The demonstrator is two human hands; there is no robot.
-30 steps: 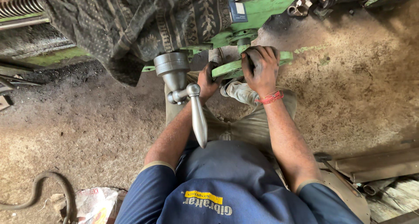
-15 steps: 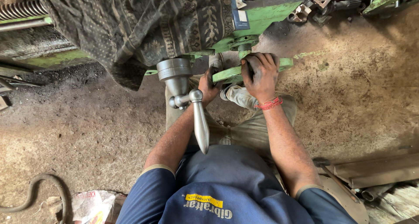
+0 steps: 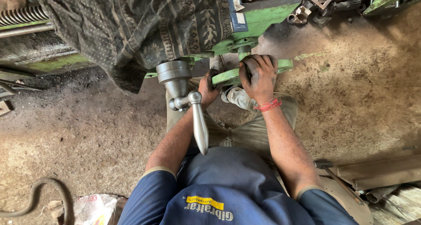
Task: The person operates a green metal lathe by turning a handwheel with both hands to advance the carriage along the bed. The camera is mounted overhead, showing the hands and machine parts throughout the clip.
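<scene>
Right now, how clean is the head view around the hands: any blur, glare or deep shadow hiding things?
Head view: sharp overall, no motion blur on the left hand or right hand; soft highlights run along the steel lever handle, without washing it out; under the patterned cloth shadow swallows detail; the green machine part both hands grip reads clearly; wide-lens stretching shows toward the edges.

I log one green metal bar (image 3: 228, 76), paint chipped, lying roughly level beneath the green machine body, gripped at both ends.

View drifted slightly, both hands (image 3: 258, 76) and green lever (image 3: 228, 76) sitting a little further right
</scene>
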